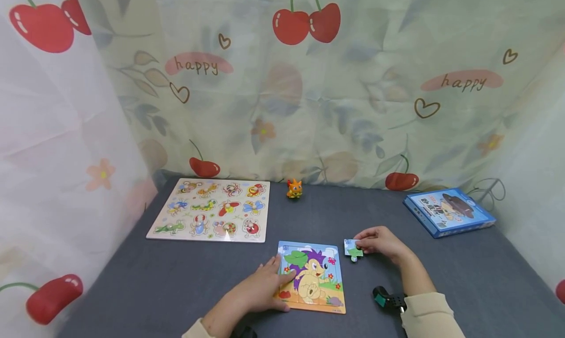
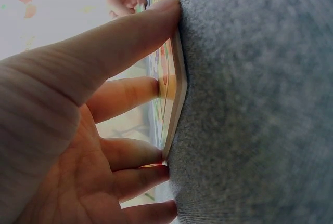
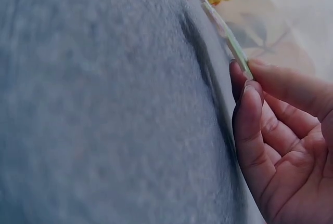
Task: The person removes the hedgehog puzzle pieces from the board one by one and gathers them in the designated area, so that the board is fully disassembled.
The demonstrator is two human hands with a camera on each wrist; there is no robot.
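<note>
A hedgehog jigsaw puzzle (image 1: pixel 315 307) in a flat square tray lies at the front middle of the table. My left hand (image 1: pixel 264 286) rests at its left side with fingers spread. In the left wrist view the thumb (image 2: pixel 130 34) lies along the tray's near edge, and a finger touches its face. To the right of the puzzle, my right hand (image 1: pixel 383 243) pinches a blue and green puzzle piece (image 1: pixel 352 248) between thumb and fingertips. The right wrist view shows this piece (image 3: pixel 237 52) edge-on, slightly above the cloth.
A pegboard of insects (image 1: pixel 187 232) lies at the back left. Behind the puzzle stands a small orange and yellow toy figure (image 1: pixel 294 189). A blue box (image 1: pixel 450 211) sits at the back right. Near the right sleeve is a black strap device (image 1: pixel 388 299) on the wrist.
</note>
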